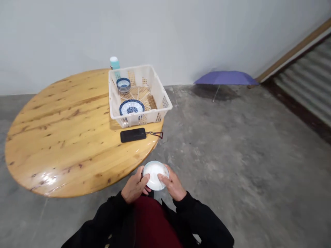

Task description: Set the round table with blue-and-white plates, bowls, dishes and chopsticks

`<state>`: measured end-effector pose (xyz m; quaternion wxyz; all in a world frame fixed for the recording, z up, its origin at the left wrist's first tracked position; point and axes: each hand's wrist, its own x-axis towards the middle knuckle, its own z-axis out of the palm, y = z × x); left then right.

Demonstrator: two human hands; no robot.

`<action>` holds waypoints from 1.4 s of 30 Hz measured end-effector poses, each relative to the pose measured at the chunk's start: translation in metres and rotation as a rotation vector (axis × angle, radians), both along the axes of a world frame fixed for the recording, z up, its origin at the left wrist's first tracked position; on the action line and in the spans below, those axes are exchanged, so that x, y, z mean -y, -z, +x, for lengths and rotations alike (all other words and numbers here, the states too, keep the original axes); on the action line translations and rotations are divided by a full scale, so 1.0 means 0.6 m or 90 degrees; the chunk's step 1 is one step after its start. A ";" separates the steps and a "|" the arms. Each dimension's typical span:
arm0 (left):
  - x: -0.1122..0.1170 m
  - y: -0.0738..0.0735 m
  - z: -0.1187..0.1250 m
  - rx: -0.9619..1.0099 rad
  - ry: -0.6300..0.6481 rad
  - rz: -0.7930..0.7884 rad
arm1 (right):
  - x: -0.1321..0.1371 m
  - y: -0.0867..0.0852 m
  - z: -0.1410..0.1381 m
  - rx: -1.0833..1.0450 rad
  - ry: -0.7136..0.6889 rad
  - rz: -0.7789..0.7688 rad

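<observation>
Both hands hold a small white plate (155, 175) with a pale blue rim, out in front of my body just off the table's near right edge. My left hand (134, 185) grips its left side, thumb on top and fingers partly hidden underneath. On the opposite side, my right hand (173, 183) has its thumb over the plate's face and its fingers behind the rim. Beyond the hands stands a white plastic basket (141, 121). Inside it are stacked blue-and-white bowls (123, 84), blue-patterned plates (131, 107) and a bundle of wooden chopsticks (152, 102).
The basket rests on a round wooden table (64, 137), near its right edge. A black phone (133, 135) with a strap lies in front of it, and a teal bottle with a white cap (114, 62) is behind. An open purple umbrella (226, 78) sits on the concrete floor by the wall.
</observation>
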<state>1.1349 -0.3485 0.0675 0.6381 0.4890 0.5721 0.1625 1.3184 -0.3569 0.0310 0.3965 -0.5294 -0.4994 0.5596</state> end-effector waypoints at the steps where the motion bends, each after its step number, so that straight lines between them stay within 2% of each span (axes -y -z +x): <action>1: -0.017 -0.009 -0.002 0.015 -0.009 0.010 | -0.024 -0.010 0.002 -0.011 -0.012 0.003; 5: -0.095 -0.052 -0.013 0.101 -0.007 0.084 | -0.125 -0.058 0.012 -0.054 -0.035 -0.001; 9: -0.180 -0.094 -0.031 0.178 -0.014 0.137 | -0.228 -0.110 0.007 -0.141 -0.053 -0.054; 14: -0.305 -0.127 -0.050 0.174 -0.034 0.192 | -0.364 -0.163 -0.025 -0.164 -0.065 -0.102; 18: -0.417 -0.142 -0.054 0.091 -0.065 0.251 | -0.487 -0.181 -0.053 -0.174 -0.031 -0.113; 23: -0.566 -0.144 -0.050 0.016 -0.134 0.303 | -0.650 -0.172 -0.094 -0.168 0.044 -0.124; 27: -0.688 -0.125 -0.039 0.047 -0.231 0.271 | -0.777 -0.144 -0.131 -0.166 0.129 -0.159; 30: -0.772 -0.094 -0.022 0.104 -0.336 0.193 | -0.861 -0.109 -0.150 -0.169 0.222 -0.199; 35: -0.885 -0.012 0.008 0.140 -0.448 0.093 | -0.965 -0.028 -0.163 -0.141 0.302 -0.242; 39: -0.958 0.061 0.016 0.115 -0.479 0.049 | -1.022 0.031 -0.167 -0.108 0.342 -0.257; 42: -1.002 0.103 0.017 0.097 -0.490 0.026 | -1.059 0.063 -0.169 -0.088 0.359 -0.265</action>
